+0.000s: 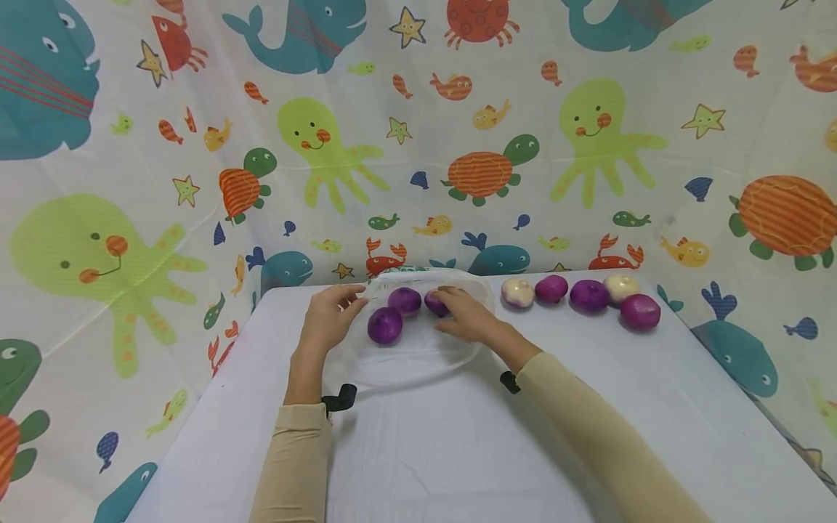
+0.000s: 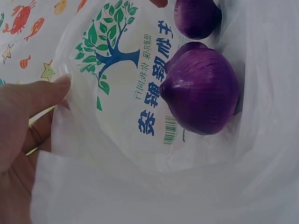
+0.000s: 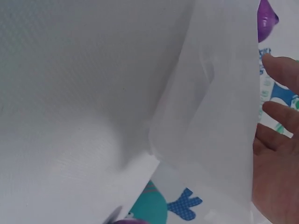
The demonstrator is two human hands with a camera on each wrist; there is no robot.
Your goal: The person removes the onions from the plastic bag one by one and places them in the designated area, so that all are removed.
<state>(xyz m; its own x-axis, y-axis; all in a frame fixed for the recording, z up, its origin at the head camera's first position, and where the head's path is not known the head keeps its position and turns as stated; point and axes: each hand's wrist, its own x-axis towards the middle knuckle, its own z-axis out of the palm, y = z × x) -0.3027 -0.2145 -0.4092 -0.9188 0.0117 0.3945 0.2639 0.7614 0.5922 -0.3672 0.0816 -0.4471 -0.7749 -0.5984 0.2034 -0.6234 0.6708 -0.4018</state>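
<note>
Nearest, a tan left sleeve leads to the left hand, thumb and fingers pinching the rim of a thin white plastic bag. Holding its mouth wide should help prevent snagging. Inside sit three purple onions. Over the rightmost, the right hand reaches in, fingers apart; contact is unclear. Farther right, five more onions, purple and pale, sit on the white table.

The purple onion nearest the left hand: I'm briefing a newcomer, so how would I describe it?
On the white table, find the plastic bag between left hand and right hand. Of three purple onions in it, one lies farther back, one by the right hand, this onion front left. It alone sits nearest both the left hand and the head camera.
</note>
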